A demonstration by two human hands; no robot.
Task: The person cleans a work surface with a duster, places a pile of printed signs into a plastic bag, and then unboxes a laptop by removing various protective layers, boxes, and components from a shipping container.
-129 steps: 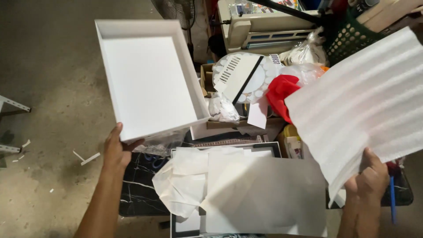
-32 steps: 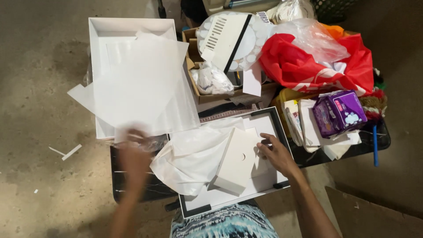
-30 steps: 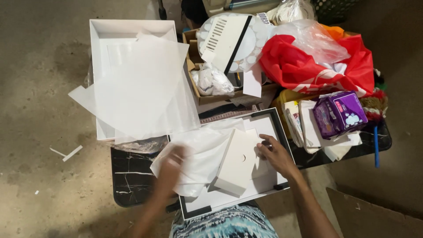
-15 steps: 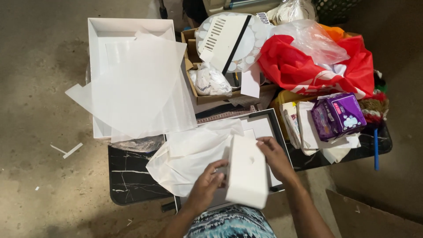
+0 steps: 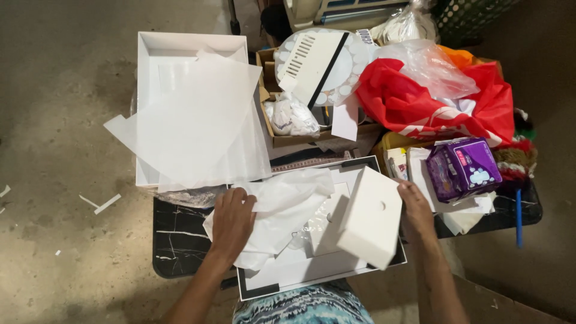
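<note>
The left hand has dropped flat, fingers spread, onto the crumpled white paper at lower centre, leaving the right hand alone gripping the tilted small white box (its far edge).

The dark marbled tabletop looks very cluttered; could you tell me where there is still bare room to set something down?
Bare patches: the dark marbled tabletop's near-left corner, bordered by crumpled white tissue paper under the left hand, and a strip beside the blue pen. Crowded: the open white box base, where the right hand tilts a small white box, and everything behind.
</note>
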